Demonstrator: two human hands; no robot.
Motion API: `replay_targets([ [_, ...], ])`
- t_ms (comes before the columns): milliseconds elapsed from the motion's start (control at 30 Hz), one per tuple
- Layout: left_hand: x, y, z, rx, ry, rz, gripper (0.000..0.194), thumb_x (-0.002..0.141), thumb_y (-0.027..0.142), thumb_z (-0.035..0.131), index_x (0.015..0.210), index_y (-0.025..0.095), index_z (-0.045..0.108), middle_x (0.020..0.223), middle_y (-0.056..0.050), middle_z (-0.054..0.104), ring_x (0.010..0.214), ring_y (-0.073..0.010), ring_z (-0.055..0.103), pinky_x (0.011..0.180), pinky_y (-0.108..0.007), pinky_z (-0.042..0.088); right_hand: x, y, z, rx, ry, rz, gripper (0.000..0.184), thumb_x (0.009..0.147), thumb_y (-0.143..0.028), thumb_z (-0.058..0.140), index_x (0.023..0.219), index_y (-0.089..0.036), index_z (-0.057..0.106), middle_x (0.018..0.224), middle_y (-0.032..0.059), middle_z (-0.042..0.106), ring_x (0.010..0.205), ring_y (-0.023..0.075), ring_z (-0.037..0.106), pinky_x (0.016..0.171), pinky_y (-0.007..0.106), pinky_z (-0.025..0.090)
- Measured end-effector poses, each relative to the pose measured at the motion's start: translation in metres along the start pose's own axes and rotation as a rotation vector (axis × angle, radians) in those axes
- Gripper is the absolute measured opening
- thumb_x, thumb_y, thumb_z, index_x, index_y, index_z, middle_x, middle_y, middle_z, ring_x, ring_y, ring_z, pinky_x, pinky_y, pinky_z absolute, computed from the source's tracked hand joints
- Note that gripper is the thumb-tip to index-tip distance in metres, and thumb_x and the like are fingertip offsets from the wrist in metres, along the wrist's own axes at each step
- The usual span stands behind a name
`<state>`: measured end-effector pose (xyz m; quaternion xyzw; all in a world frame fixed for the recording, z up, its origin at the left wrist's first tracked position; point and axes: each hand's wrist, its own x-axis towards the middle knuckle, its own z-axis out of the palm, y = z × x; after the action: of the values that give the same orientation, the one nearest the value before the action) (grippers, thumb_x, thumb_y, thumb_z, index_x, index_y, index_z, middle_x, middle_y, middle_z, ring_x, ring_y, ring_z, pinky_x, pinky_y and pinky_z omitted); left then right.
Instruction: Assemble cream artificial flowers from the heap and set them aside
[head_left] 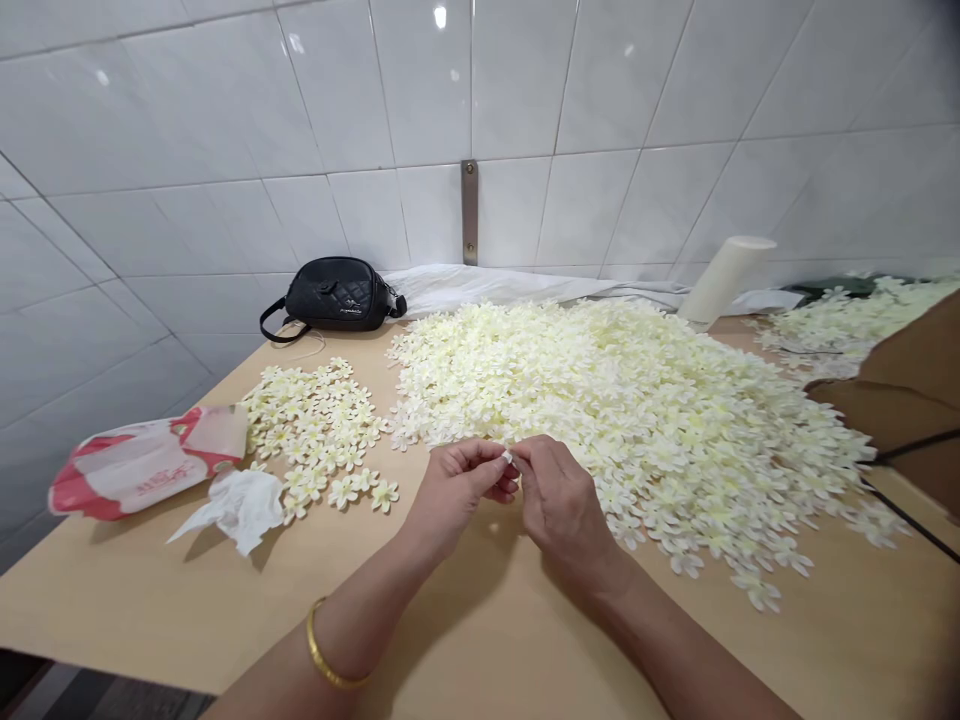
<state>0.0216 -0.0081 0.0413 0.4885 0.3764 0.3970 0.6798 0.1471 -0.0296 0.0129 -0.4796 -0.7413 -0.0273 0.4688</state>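
My left hand (459, 492) and my right hand (561, 500) meet over the middle of the table, fingertips pinched together. Between them shows a small white piece (508, 457), mostly covered by the fingers; it may be part of an artificial flower, but its kind cannot be made out. Just beyond my hands spreads a large heap of pale yellow-white artificial flowers (570, 370). To the left lies a smaller, flatter group of similar flowers (319, 420). A gold bangle (319, 648) circles my left wrist.
On the wooden table (300, 610), a red and white tissue pack (150, 465) lies left beside a crumpled tissue (244, 505). A black bag (337, 293) stands at the back. A white roll (724, 280) leans behind the heap. Brown material (900, 390) juts in from the right.
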Motion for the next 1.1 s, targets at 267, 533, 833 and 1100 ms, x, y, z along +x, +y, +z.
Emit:
replay_targets([
  [267,0.006,-0.01,-0.008,-0.104,-0.026,-0.042,0.014,0.07,0.023,0.06,0.073,0.009,0.061,0.066,-0.005,0.061,0.057,-0.0106,0.055,0.06,-0.026,0.044,0.001,-0.001,-0.003,0.239,-0.115,0.386,0.013,0.083,-0.019,0.038,0.076,-0.017,0.049,0.066,0.0002,0.053,0.057,0.0115,0.049,0.054,0.023,0.038],
  [533,0.004,-0.004,-0.013,-0.005,0.13,-0.068,0.01,0.067,0.021,0.058,0.064,0.013,0.053,0.055,-0.001,0.057,0.047,-0.0084,0.05,0.049,-0.022,0.041,0.005,0.007,-0.009,0.589,-0.032,0.696,0.014,0.083,-0.03,0.044,0.081,-0.018,0.05,0.067,-0.0003,0.056,0.065,0.0129,0.054,0.06,0.024,0.041],
  [833,0.077,0.052,-0.013,0.459,0.115,0.176,0.009,0.064,0.022,0.056,0.061,0.013,0.056,0.055,-0.001,0.056,0.043,-0.0056,0.041,0.04,-0.018,0.03,0.01,0.014,-0.016,0.496,0.121,0.739,0.017,0.081,-0.033,0.045,0.081,-0.018,0.051,0.068,0.0003,0.057,0.066,0.0139,0.054,0.061,0.024,0.041],
  [1100,0.099,0.062,0.004,0.619,0.153,0.238,0.024,0.063,0.027,0.059,0.045,0.015,0.048,0.041,0.003,0.044,0.037,-0.0047,0.033,0.039,-0.019,0.024,0.009,0.024,-0.019,0.267,0.212,0.617,0.015,0.084,-0.03,0.041,0.084,-0.018,0.05,0.069,0.0024,0.058,0.061,0.0148,0.054,0.055,0.025,0.042],
])
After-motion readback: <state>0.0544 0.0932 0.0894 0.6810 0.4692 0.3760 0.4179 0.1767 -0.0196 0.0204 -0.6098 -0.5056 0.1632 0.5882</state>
